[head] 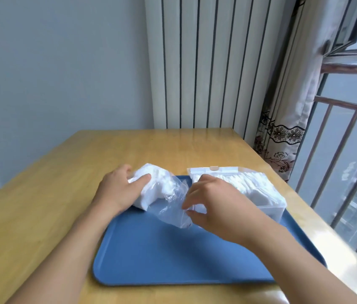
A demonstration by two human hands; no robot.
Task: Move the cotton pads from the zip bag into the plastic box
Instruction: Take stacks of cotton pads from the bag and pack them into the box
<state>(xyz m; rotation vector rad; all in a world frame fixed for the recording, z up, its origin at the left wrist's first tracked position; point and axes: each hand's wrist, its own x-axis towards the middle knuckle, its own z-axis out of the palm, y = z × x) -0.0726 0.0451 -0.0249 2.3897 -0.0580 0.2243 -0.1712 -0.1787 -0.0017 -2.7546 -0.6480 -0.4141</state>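
Soft pads, slippery bag: we hold both ends.

Our right fingers (186,207) pinch the thin open end of the zip bag (171,205), and our left fingers (140,179) curl round its fat closed end, where the cotton pads (158,185) are bunched up. The pads look light and squashy, so they should not break, but they could slide or spill. The bag is clear, floppy and slippery, so we think it is best to hold it at the mouth and squeeze from the back. The bag lies on the blue tray (173,255), just beside the plastic box (267,207), which already has white pads in it. Our left hand (122,189) lies low over the tray edge, with the arm coming straight from us. Our right hand (212,200) reaches across in front of the box, with its wrist bent toward the bag.
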